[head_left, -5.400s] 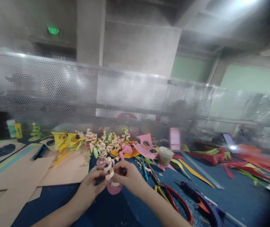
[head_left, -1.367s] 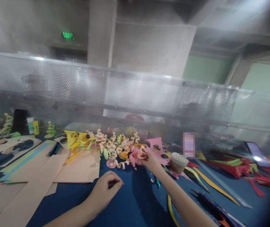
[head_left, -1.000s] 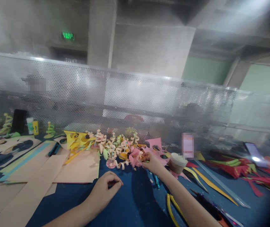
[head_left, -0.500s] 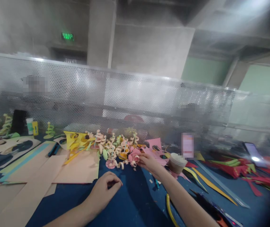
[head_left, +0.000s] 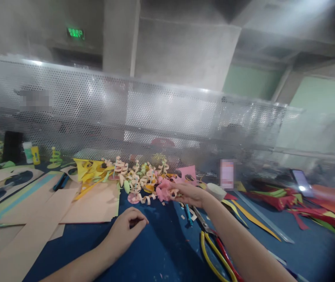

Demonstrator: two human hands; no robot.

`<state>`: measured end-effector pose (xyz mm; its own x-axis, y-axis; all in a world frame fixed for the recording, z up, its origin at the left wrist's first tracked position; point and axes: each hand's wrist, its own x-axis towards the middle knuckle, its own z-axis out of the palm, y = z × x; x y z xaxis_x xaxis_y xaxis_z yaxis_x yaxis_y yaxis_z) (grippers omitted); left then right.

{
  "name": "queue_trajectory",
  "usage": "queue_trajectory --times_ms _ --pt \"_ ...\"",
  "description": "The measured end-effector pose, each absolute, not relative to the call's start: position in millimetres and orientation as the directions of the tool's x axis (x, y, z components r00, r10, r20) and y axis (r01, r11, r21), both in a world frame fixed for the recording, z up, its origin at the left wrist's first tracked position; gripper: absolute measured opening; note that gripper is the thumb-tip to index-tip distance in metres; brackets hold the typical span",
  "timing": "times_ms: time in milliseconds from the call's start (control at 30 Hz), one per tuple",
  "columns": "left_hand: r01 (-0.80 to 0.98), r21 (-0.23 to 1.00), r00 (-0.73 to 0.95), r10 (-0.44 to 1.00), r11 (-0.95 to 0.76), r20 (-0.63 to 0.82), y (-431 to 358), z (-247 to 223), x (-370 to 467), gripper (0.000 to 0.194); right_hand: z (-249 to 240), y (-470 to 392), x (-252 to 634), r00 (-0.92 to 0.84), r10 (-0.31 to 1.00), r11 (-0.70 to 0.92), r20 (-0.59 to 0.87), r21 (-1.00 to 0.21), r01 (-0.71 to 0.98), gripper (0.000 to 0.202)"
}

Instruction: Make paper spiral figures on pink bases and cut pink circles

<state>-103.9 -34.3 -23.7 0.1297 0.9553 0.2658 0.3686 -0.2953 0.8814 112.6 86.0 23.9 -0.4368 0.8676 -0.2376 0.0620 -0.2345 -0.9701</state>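
Note:
My right hand point(head_left: 189, 192) reaches to the near right edge of the paper pile, its fingertips closed on a pink paper flower point(head_left: 163, 190). A pale paper curl shows beside those fingertips. My left hand point(head_left: 128, 222) hovers over or rests on the blue tabletop point(head_left: 152, 243), fingers curled toward the thumb, with nothing visible in them. Behind both hands lies a heap of cream paper spirals point(head_left: 139, 180) with some green and pink pieces. Scissors point(head_left: 214, 250) with yellow and red handles lie partly under my right forearm.
Left are stacked peach paper sheets point(head_left: 96, 205), a dark cutter point(head_left: 60, 182) and yellow paper scraps point(head_left: 86, 168). On the right stand a white-rimmed cup point(head_left: 216, 190), a phone point(head_left: 226, 174), a clear ruler point(head_left: 264, 217) and red paper scraps point(head_left: 279, 199). A perforated metal screen point(head_left: 167, 105) spans the back.
The view has tilted and shifted, uncovering the scissors. My right hand has turned further palm-down over the pink flower and now hides part of the cup. My left hand keeps nearly the same curled pose.

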Motion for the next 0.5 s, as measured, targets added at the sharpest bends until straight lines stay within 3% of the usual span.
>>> queue_trajectory --times_ms 100,267,500 --pt "0.367 0.883 0.127 0.956 -0.292 0.264 -33.8 -24.3 -103.9 0.018 30.3 90.2 115.8 -0.373 0.884 -0.278 -0.283 -0.958 0.069 0.024" --pt "0.363 0.886 0.120 0.957 -0.289 0.263 -33.3 -25.1 -103.5 0.018 35.2 102.2 118.2 -0.291 0.906 -0.279 -0.307 -0.951 0.135 0.024" --pt "0.376 0.879 0.116 0.956 -0.292 0.268 -32.7 -25.9 -103.4 0.019 31.9 115.6 96.7 -0.278 0.935 -0.128 -0.218 -0.942 0.310 0.023"
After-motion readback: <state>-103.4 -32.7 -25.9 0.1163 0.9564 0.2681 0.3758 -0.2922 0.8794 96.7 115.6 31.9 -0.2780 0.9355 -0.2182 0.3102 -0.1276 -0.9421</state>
